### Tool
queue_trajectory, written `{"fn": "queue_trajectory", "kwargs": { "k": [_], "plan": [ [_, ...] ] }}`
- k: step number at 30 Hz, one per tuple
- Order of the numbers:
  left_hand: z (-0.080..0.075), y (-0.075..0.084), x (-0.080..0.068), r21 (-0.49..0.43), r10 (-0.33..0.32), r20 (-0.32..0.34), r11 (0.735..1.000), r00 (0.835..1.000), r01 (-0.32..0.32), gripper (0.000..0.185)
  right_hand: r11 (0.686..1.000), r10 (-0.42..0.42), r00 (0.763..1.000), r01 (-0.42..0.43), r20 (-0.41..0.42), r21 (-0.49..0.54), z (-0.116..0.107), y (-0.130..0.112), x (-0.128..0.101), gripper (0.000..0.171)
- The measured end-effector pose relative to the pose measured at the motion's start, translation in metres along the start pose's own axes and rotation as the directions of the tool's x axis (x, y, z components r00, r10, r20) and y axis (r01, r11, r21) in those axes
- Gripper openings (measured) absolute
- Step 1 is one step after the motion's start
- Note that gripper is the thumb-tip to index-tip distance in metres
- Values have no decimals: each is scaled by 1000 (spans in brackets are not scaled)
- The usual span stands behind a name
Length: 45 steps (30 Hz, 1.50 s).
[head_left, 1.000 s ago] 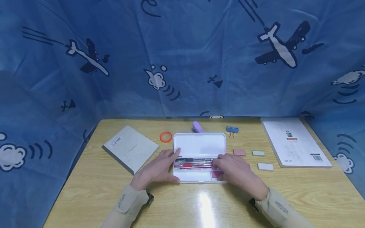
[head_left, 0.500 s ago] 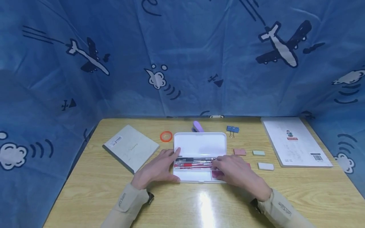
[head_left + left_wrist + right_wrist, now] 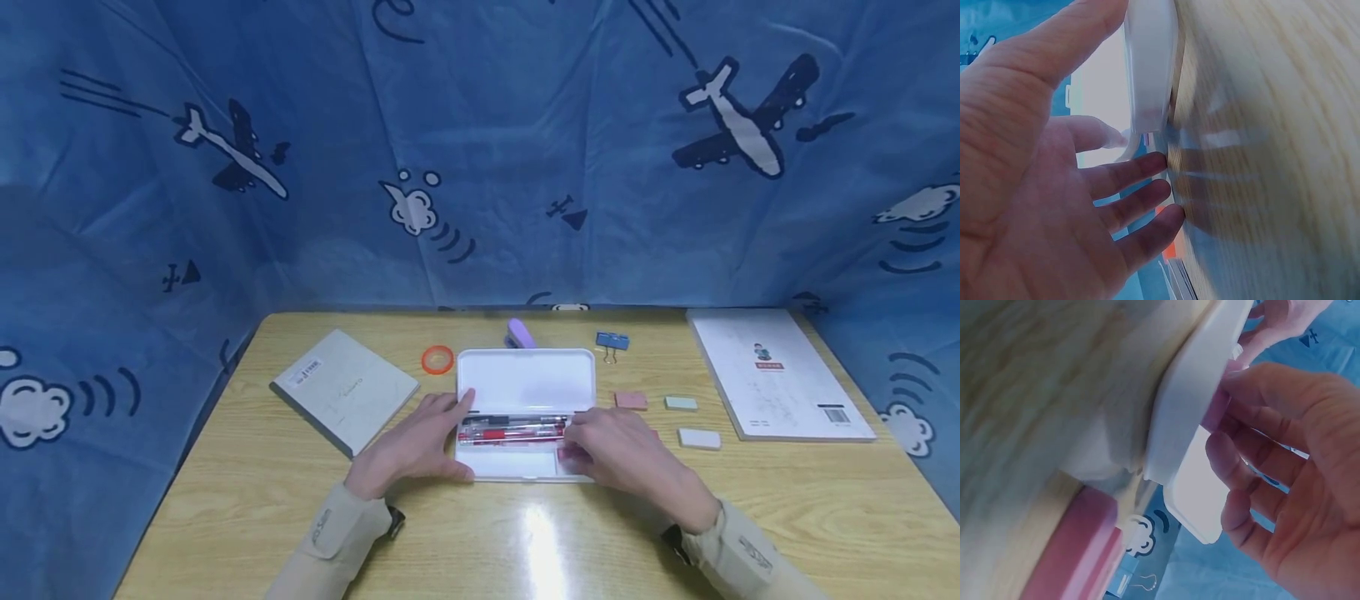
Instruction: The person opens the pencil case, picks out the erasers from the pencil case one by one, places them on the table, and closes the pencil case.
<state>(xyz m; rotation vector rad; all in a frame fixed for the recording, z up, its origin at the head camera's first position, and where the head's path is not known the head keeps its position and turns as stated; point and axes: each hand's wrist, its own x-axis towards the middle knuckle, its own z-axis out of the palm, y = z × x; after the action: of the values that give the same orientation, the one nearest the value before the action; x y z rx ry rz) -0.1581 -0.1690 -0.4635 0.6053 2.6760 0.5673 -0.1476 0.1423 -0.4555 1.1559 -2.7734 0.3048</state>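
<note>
A white pencil case (image 3: 525,381) lies open on the table, its lid tilted back. Several pens (image 3: 502,430), black and red, fill its long tray. My left hand (image 3: 412,442) rests against the case's left end, thumb at the front corner and index finger by the lid; its fingers look fairly straight in the left wrist view. At the case's right end, my right hand (image 3: 618,446) pinches a pink eraser (image 3: 1216,407) between thumb and fingers, over the small front compartment. Part of this eraser is hidden by the fingers and the case wall.
Right of the case lie a pink eraser (image 3: 630,401), a green eraser (image 3: 681,403) and a white eraser (image 3: 699,438). Behind are orange tape (image 3: 437,360), a purple stapler (image 3: 519,333) and a blue binder clip (image 3: 612,341). Books lie left (image 3: 345,392) and right (image 3: 780,375).
My right hand has shifted slightly to the right, its fingers now closer about the pink eraser in the compartment. My left hand and the case stay in place.
</note>
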Motion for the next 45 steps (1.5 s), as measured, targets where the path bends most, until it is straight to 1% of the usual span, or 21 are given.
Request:
{"fn": "queue_trajectory", "kwargs": {
  "k": [3,7,9,13,15,20,23,25,27,30,32,37,41,44,45],
  "plan": [
    [0,0,0,2,0,1,1000,1000,0,116,1000,5,1000,-5,-14,31,-7,0,-1,11],
    [1,-1,2,19,-7,-1,1000,1000,7,117,999,12,997,-9,-79,32,-18,3,-5,8],
    [1,-1,2,25,-11,1,1000,1000,11,117,999,36,994,-33,-102,34,-23,7,-10,6],
    [0,1,2,24,-13,7,1000,1000,13,117,992,116,988,-109,-99,67,-33,20,-26,4],
    [0,1,2,16,-11,6,1000,1000,11,116,984,165,982,-158,-89,80,-37,28,-36,6],
    [-2,0,-1,12,4,-3,1000,1000,-4,116,979,199,977,-194,-74,70,-44,51,-61,18],
    [-2,0,-2,12,16,-8,1000,1000,-16,116,977,206,977,-202,-54,67,-45,64,-75,19],
    [-2,-1,-3,9,20,-10,1000,1000,-20,116,969,237,971,-235,-23,76,-45,71,-85,18],
    [-1,-1,-3,6,22,-12,1000,1000,-22,116,956,279,960,-280,15,85,-43,76,-93,16],
    [-1,-1,-3,2,21,-13,1000,1000,-21,116,931,343,935,-351,88,99,-41,83,-104,14],
    [0,-1,-3,0,19,-13,1000,1000,-19,116,918,369,921,-382,127,101,-40,87,-110,12],
    [1,0,-2,-3,10,-7,1000,1000,-10,116,908,380,900,-407,211,101,-38,94,-120,14],
    [1,0,-1,-3,7,-3,1000,1000,-7,116,899,385,884,-424,265,112,-36,97,-124,17],
    [1,0,-1,-5,10,-5,1000,1000,-10,116,896,388,882,-429,267,113,-34,98,-124,15],
    [1,0,-1,-5,11,-6,1000,1000,-11,116,898,387,885,-425,259,111,-33,98,-124,15]
  ]
}}
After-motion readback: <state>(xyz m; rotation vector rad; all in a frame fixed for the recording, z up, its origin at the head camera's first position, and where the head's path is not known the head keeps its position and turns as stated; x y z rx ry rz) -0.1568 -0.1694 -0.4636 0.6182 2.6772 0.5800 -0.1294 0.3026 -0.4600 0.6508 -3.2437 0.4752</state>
